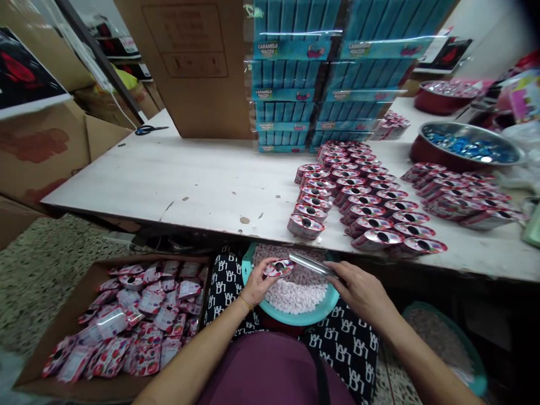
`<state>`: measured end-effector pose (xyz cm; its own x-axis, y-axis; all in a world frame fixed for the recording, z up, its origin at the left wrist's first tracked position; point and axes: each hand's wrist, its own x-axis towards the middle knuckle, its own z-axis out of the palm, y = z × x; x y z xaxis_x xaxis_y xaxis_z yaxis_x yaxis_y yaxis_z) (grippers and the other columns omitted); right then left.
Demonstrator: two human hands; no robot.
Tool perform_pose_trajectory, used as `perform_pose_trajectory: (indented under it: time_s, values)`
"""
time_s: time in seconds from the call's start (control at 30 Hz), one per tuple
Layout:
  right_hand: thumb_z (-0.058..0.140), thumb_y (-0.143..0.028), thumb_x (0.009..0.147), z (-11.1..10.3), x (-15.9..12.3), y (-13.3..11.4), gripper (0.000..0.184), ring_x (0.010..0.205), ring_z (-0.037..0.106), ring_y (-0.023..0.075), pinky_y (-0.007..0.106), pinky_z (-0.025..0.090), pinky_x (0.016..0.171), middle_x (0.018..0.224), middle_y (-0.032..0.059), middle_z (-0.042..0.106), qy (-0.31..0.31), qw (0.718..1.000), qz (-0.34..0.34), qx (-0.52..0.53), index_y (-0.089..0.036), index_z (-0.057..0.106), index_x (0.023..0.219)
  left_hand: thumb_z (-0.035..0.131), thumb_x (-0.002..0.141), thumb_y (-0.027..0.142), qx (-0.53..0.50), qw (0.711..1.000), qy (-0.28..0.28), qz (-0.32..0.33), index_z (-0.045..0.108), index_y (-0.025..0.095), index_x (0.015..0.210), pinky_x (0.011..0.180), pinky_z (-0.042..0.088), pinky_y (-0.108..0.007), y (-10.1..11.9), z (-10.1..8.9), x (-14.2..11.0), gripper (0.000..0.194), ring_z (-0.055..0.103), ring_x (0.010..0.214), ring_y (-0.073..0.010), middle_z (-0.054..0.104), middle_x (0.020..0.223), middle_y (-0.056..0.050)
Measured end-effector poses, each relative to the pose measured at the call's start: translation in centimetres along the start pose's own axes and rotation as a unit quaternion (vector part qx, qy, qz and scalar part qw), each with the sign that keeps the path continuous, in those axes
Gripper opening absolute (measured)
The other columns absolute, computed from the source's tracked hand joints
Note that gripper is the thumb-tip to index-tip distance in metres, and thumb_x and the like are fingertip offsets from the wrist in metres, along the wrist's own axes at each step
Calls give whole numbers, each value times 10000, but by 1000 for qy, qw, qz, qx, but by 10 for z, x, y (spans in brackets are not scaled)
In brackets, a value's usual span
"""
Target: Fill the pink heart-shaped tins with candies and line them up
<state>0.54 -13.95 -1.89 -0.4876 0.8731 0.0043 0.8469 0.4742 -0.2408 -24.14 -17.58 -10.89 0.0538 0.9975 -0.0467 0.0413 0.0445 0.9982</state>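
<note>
Over a turquoise basin (pixel 248 270) on the lap, my left hand (pixel 257 281) grips a small oval candy box (pixel 279 268), printed pink and red, with a dark hole in its top. My right hand (pixel 358 289) is closed round a shiny metal scoop (pixel 310 264), whose far end points left, close beside the box. White and pale pink candies (pixel 297 295) fill the basin below both hands. Whether the scoop carries candies cannot be made out.
Rows of similar boxes (pixel 365 211) stand on the white table (pixel 202 185). Behind them rise stacked blue display packs (pixel 287 79). A carton of flat boxes (pixel 139 315) lies at lower left. Scissors (pixel 147 130), a bowl of blue-wrapped sweets (pixel 468 147) and another basin (pixel 472 349) are around.
</note>
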Motion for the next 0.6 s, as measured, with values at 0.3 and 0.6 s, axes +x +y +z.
perform_pose_trajectory:
  time_s: [0.3,0.6]
  values:
    - [381,-329,836,-8,-5,-9,299,781,573,157,273,471,669,822,27,594,-5,1000,-5,10,-235,540,1071,550,730,236,71,997,11,38,483,165,1077,874,399,-326,19,10,4,360,530,958,-182,561,1054,-71]
    - [438,-355,818,-6,-32,20,314,919,556,141,268,432,848,1012,23,591,90,976,70,185,-241,498,1105,523,748,242,269,941,-43,201,433,191,1143,908,377,-347,81,10,64,407,463,1033,-200,498,1065,-82]
